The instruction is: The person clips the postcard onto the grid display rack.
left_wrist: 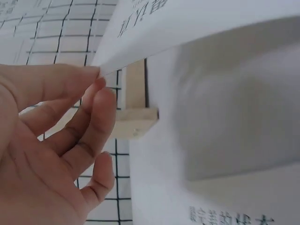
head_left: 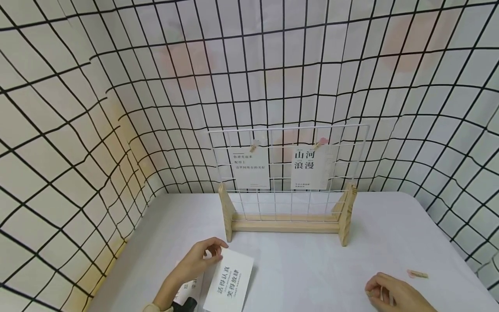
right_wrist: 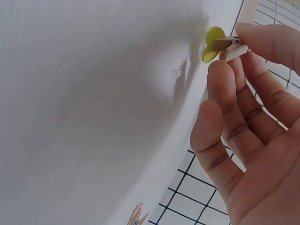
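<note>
My left hand [head_left: 200, 262] pinches the corner of a white card [head_left: 230, 281] with black printed characters, between thumb and fingertips. In the left wrist view the card [left_wrist: 197, 28] is lifted at an angle and casts a shadow on the table. Under my left wrist lies another printed card [head_left: 191, 290], partly hidden. My right hand [head_left: 397, 292] is at the right front of the table. It pinches a small wooden clothespin [right_wrist: 229, 46] with a yellow-green decoration by its handle end, seen in the right wrist view.
A white wire grid rack [head_left: 280, 199] on wooden feet stands at the back, with two cards [head_left: 251, 173] [head_left: 309, 173] clipped on by decorated clothespins. Another clothespin [head_left: 418, 274] with a pink decoration lies right of my right hand. Black grid netting [head_left: 273, 86] surrounds the table.
</note>
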### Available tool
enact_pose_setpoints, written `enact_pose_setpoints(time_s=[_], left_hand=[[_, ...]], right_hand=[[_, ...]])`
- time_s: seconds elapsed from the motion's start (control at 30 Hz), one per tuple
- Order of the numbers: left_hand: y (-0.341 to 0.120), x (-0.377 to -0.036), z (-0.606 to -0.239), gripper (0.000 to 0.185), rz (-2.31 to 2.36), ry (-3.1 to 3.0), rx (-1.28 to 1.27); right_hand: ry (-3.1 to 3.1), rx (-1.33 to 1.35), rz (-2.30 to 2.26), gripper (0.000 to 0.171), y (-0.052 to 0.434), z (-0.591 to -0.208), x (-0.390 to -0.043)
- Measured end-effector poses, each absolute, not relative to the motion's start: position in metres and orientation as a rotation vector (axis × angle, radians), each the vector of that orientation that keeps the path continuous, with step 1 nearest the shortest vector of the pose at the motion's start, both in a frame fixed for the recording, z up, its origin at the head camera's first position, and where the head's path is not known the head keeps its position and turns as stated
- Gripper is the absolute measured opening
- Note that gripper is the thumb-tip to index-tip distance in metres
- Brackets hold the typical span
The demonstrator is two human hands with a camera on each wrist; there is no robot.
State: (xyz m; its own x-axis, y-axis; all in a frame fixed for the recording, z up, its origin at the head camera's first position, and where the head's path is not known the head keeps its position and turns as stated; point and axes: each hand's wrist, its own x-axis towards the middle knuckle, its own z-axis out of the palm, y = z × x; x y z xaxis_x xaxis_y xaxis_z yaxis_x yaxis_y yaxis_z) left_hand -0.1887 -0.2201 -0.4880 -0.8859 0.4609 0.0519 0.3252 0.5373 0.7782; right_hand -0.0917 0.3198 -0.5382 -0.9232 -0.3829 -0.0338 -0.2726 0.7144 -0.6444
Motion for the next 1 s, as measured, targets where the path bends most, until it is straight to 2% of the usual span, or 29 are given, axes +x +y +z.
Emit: enact_pose_setpoints(time_s=[0.37, 1.0], left_hand=[[-0.206, -0.186, -0.484, 0.032, 1.432, 2.600, 0.582], [-0.188, -0.182, -0.489, 0.026, 1.537, 2.745, 0.429]], right_hand=[[2.756, -0.624, -1.053, 0.006, 0.321, -0.542, -0.091], [2.758, -0.455, -0.968, 0.009, 0.319, -0.538, -0.090]])
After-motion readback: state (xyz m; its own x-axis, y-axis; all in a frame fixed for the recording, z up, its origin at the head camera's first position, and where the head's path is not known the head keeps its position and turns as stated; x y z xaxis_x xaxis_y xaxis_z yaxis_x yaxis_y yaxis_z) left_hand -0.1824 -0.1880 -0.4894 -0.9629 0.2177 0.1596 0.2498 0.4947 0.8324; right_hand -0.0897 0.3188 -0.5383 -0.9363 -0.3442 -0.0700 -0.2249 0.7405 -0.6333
